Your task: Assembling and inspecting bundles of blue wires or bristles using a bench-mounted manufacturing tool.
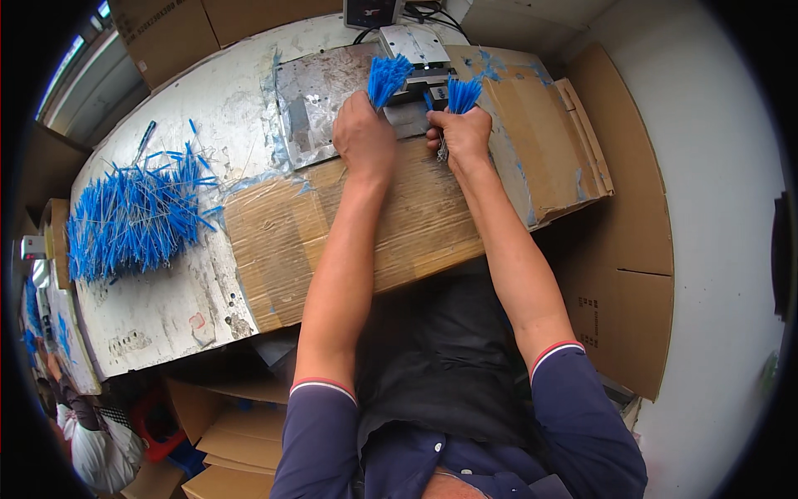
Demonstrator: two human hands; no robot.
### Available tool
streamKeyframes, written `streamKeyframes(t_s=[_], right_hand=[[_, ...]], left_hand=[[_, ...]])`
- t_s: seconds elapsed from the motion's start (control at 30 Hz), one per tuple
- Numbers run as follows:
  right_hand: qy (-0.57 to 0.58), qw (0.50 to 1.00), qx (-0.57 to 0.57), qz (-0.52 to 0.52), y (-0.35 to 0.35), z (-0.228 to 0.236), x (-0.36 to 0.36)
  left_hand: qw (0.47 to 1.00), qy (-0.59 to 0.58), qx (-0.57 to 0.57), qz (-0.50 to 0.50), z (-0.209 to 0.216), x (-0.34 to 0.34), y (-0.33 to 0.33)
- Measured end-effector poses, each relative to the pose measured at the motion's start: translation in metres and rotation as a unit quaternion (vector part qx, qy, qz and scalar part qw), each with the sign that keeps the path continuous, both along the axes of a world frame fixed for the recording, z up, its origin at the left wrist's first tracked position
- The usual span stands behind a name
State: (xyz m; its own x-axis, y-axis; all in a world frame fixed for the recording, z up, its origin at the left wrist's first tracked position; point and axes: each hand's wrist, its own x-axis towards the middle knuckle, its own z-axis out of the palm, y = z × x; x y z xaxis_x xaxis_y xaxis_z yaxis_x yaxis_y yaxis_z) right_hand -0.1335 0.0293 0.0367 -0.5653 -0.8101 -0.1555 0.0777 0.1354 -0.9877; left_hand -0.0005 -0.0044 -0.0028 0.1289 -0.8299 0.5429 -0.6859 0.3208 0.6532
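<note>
My left hand [363,140] is closed around a bundle of thin wires with blue sleeves [387,77], their blue ends fanning upward. My right hand [467,133] grips a second, smaller bundle of the blue-sleeved wires [464,94]; bare metallic ends [442,150] hang below its fingers. Both hands are at the front of a small metal bench machine [414,46]. A single blue piece [428,101] shows at the machine's dark front, near my right thumb. My fingers hide the middle of both bundles.
A large heap of blue-sleeved wires [137,212] lies on the worn white table [158,312] at the left, with a pen-like tool [146,137] behind it. Flattened cardboard [278,237] covers the front edge. A taped cardboard box [536,133] stands right of the machine.
</note>
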Motion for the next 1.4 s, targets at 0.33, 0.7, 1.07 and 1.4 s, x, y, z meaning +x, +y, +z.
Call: streamKeyframes(t_s=[0.33, 0.7, 1.07, 1.4], right_hand=[[-0.024, 0.999, -0.041, -0.016, 0.0, -0.003, 0.004], [-0.157, 0.983, -0.092, 0.033, 0.014, -0.01, -0.012], [-0.151, 0.983, -0.076, 0.075, 0.022, -0.01, -0.021], [-0.174, 0.978, -0.089, 0.07, 0.027, -0.007, -0.02]], left_hand=[[1.0, 0.011, -0.025, -0.011, 0.003, 0.001, 0.003], [0.998, -0.01, 0.004, -0.061, 0.003, -0.001, 0.003], [0.997, -0.01, 0.003, -0.072, 0.008, 0.0, 0.006], [0.996, -0.038, -0.028, -0.081, 0.004, -0.001, 0.004]])
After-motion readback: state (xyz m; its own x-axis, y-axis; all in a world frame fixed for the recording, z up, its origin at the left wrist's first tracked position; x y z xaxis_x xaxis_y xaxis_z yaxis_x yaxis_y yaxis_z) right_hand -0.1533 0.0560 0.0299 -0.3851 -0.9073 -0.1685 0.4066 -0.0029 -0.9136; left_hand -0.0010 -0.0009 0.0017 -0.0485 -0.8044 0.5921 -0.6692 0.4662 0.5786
